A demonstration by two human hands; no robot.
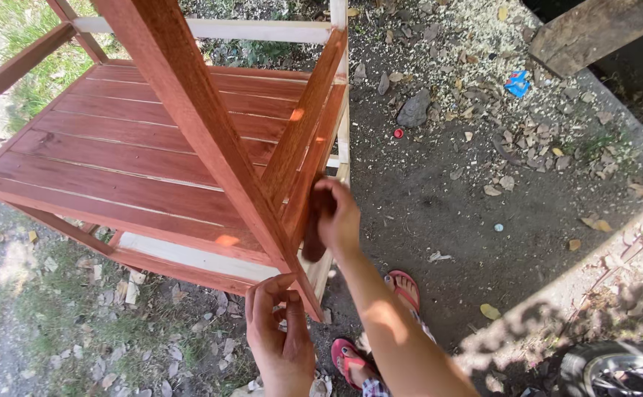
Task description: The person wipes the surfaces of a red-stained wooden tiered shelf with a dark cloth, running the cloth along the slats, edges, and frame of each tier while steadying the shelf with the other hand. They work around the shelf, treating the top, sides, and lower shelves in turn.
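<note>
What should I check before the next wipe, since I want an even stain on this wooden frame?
1. Rag in right hand: ok, a dark rag is pressed against the rail.
2. Left hand steadying the frame: ok, fingers touch the slanted leg near its lower end.
3. Slats coloured: ok, red-brown all over.
4. Bare wood left: not ok, the pale bars show no stain.
5. Stain on the rag: cannot tell.
6. Feet clear of the frame: ok, sandals stand apart from it.
</note>
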